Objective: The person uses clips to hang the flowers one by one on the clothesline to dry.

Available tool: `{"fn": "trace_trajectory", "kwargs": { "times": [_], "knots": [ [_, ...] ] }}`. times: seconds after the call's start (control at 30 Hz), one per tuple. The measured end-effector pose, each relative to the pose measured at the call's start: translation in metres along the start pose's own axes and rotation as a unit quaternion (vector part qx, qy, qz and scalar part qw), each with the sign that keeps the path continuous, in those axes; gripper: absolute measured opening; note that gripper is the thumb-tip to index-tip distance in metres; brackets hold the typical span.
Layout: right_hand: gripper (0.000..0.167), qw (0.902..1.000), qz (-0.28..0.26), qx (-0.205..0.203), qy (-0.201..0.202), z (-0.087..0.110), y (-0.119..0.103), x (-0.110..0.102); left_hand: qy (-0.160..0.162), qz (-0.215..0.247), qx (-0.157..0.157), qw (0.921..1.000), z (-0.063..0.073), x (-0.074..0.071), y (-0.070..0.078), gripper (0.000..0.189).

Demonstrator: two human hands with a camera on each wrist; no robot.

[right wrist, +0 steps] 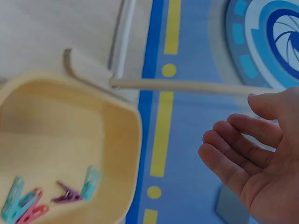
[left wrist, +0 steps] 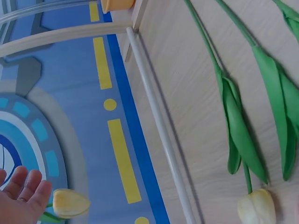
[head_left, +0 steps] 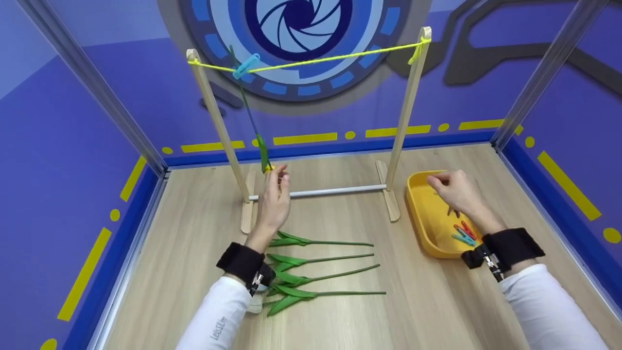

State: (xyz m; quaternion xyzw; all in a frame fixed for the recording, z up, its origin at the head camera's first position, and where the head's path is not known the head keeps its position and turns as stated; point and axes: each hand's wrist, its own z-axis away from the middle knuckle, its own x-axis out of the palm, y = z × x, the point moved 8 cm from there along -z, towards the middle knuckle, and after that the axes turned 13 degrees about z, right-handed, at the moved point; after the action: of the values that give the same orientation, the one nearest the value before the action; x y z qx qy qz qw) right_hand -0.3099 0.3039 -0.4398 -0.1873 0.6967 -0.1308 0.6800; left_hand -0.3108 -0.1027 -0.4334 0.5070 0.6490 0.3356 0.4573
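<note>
Standing beside left hand [head_left: 275,201] and hanging tulip [head_left: 262,149], a post [head_left: 218,121] seems untouched.

2 arms [head_left: 221,311] stretched forward, left hand [head_left: 276,201] raised, fingers [left wrist: 41,196] relaxed, right hand [head_left: 457,192] loosely curled

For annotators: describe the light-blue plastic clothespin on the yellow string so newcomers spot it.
Find the pale wooden two-post frame. A bright-yellow string spans its tops; near the left end, a light-blue plastic clothespin grips a green flower stem. Only this clothespin is on the string; the others lie in the yellow plastic tray.
</note>
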Motion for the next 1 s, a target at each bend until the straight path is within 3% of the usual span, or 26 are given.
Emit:
{"fn": "trace_trajectory", "kwargs": {
  "times": [0.23,0.57,0.67,0.77,1.0],
  "knots": [
    [0.037,0.9963,0.063,0.007,-0.059,0.011,0.039,0.016,-0.025,-0.02,0.019,0.9993,0.009,0.017,0.0,0.039],
    [0.03,0.9814,0.156,-0.016,-0.112,0.019,0.066,0.047,-0.067,-0.051,0.028,0.9961,0.025,0.042,-0.005,0.037],
    [0.025,0.9764,0.173,-0.011,-0.129,0.021,0.073,0.058,-0.079,-0.054,0.032,0.9949,0.027,0.049,-0.005,0.036],
    [0.03,0.9724,0.188,0.0,-0.139,0.024,0.081,0.065,-0.098,-0.049,0.034,0.9933,0.031,0.057,-0.005,0.035],
    [0.028,0.9702,0.189,0.033,-0.148,0.028,0.103,0.076,-0.138,-0.031,0.024,0.9897,0.041,0.075,-0.011,0.033]
  ]
}}
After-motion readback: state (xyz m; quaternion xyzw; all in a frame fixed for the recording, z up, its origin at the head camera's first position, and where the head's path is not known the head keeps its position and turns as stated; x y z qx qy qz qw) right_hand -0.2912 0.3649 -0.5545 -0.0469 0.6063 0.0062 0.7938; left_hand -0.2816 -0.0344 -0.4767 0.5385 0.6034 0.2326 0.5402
